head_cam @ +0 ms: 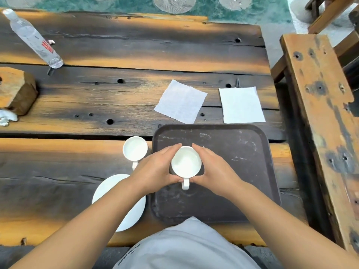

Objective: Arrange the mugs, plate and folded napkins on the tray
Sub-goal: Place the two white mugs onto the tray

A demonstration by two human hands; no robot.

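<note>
Mug (186, 161) sits cupped between both my hands over the tray (242, 152), toward its left edge, handle pointing at me. My left hand (157, 169) curls around its left wall, my right hand (215, 167) around its right wall. I see a second mug (135, 148) on the table (77, 105) just off the tray's left edge, the plate (108, 189) by the near-left corner, and two napkins (180, 100) (241, 104) beyond the far edge
</note>
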